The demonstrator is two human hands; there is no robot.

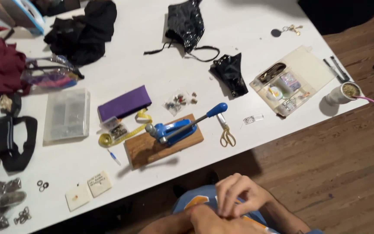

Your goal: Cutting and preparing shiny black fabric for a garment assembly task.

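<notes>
Both hands work low by the lap, off the white desk [247, 26]: the right hand [238, 194] pinches something too small to tell, against the clenched left hand [208, 219]. The blue lever press on its wooden block [176, 130] stands untouched, so pressing seems not yet begun.

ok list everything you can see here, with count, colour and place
table: 1, white, over a brown wood floor
hand press: 1, blue, on a wood block, table centre
scissors: 1, gold, right of the press
pouch: 1, purple, left of the press
tape measure: 1, yellow, below the pouch
clear box: 1, left
black fabric: several pieces, far side
cup: 1, white, right edge
left hand: bottom, off the table, touching the right
right hand: fingers curled onto the left hand
</notes>
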